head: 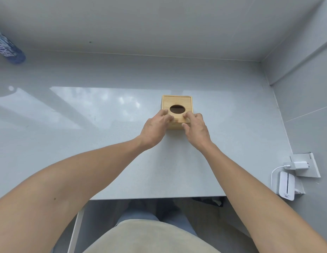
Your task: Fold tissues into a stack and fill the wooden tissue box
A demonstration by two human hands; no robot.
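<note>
Your hands (pixel 155 127) (pixel 197 127) meet at the box (pixel 177 101) near edge. Left of your grip the table (pixel 86 143) lies open as far as the bottle (pixel 8 48). Beyond the box, bare surface reaches the back wall. Far right and nearer you, a charger (pixel 298 164) and white device (pixel 286 185) crowd the wall.

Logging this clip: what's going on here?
A person has both hands on a wooden box on a grey table. The left hand and right hand press fingertips on the near edge of its lid, beside the oval hole. No tissues are in view. A bottle lies far left.
</note>
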